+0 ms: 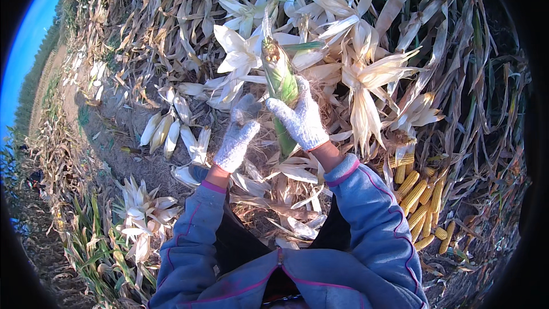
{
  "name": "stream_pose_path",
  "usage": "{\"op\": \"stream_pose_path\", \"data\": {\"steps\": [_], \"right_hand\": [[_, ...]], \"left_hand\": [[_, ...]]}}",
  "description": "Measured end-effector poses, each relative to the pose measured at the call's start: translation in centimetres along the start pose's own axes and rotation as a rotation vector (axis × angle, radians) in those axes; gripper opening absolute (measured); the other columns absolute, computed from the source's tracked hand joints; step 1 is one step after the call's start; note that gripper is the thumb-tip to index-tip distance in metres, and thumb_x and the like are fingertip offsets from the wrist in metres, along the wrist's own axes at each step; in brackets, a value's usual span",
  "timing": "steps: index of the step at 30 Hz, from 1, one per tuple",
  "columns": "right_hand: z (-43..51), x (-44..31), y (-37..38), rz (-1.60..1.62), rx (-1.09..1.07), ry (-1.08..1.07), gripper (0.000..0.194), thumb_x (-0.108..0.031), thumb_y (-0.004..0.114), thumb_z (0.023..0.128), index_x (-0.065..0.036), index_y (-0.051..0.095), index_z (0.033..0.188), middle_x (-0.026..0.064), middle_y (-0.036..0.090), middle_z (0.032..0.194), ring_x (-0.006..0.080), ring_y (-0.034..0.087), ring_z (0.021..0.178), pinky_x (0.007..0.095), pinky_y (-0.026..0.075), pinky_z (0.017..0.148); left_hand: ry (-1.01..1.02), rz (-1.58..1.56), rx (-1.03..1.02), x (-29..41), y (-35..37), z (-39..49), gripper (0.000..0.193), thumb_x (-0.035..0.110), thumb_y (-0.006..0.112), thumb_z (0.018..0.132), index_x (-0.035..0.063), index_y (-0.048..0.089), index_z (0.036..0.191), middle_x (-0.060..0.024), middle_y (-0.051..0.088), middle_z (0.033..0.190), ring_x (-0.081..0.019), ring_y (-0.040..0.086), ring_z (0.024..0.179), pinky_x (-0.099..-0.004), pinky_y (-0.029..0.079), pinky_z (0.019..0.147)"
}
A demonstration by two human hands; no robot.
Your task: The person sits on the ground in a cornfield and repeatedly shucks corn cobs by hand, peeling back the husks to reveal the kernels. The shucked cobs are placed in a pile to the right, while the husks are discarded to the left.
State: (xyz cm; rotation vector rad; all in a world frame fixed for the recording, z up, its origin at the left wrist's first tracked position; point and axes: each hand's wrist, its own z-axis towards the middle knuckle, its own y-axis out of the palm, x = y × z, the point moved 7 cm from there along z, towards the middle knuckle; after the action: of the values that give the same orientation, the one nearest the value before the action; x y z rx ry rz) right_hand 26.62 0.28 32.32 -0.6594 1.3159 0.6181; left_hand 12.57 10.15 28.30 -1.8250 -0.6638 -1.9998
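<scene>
My right hand (301, 116), in a white knit glove, is closed around an ear of corn (281, 75) still in its green husk. The ear stands tip away from me, and its tip is ragged, with some kernels showing. To the left my left hand (238, 135), gloved the same way, is apart from the ear with thumb and fingers spread. Fine corn silk hangs about both gloves. Pale stripped husks (364, 81) lie beyond and to the right of the ear.
Husked yellow corn cobs (422, 201) are piled at my right. Several ears in pale husks (163, 133) lie on bare soil at the left. Dry cornstalks (171, 8) cover the ground ahead. More husks (143, 210) lie at the lower left.
</scene>
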Motion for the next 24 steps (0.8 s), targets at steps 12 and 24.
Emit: {"op": "stream_pose_path", "data": {"steps": [12, 24], "right_hand": [[1.0, -0.4, 3.6, -0.395, -0.029, -0.247, 0.032, -0.025, 0.062, 0.092, -0.006, 0.064, 0.117, 0.0161, 0.064, 0.109, 0.0302, 0.063, 0.099, 0.037, 0.049, 0.087], [1.5, -0.2, 2.7, -0.367, -0.175, -0.307, 0.031, -0.033, 0.067, 0.087, -0.009, 0.069, 0.107, 0.0168, 0.067, 0.086, 0.0348, 0.065, 0.079, 0.0416, 0.051, 0.069]], "left_hand": [[0.004, -0.164, 0.249, -1.2, -2.1, 2.4, 0.049, 0.007, 0.062, 0.092, 0.0083, 0.04, 0.136, -0.003, 0.053, 0.124, -0.0113, 0.052, 0.108, -0.0285, 0.044, 0.094], [-0.049, 0.136, 0.098, 0.1, -1.4, 2.0, 0.069, 0.011, 0.066, 0.09, 0.0058, 0.027, 0.146, -0.0068, 0.05, 0.131, -0.015, 0.049, 0.115, -0.0317, 0.039, 0.101]]}}
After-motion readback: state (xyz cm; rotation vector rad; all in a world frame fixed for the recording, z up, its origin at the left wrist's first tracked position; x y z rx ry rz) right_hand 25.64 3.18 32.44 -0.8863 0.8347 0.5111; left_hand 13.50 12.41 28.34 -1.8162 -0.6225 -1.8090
